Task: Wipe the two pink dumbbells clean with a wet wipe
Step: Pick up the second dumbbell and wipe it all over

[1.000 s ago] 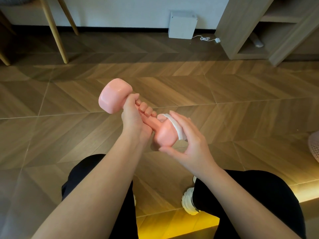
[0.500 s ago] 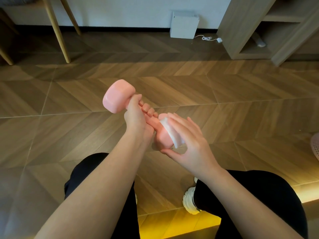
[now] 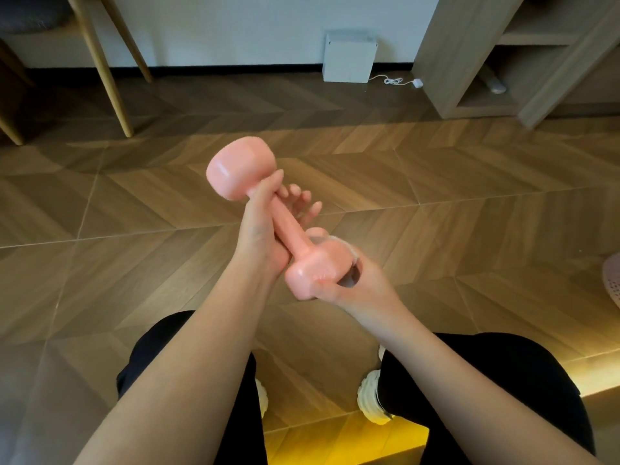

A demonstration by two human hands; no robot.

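A pink dumbbell [image 3: 241,169] hangs in the air above my knees, tilted with its far head up and to the left. My left hand [image 3: 261,229] holds its handle loosely, fingers spread behind the bar. My right hand [image 3: 349,280] cups the near head from the right and below. A white wet wipe [image 3: 352,255] is pressed between that palm and the head; only a blurred edge of it shows. Only this one dumbbell is in view.
A herringbone wood floor [image 3: 469,182] lies below. Wooden chair legs [image 3: 110,78] stand at the far left. A white box [image 3: 349,57] with a cable sits against the wall, and a wooden shelf unit [image 3: 469,55] fills the far right. A pink perforated object [image 3: 612,280] pokes in at the right edge.
My right hand has slid with the wipe from the top of the near head round to its right and underside. My left fingers have loosened and spread on the handle.
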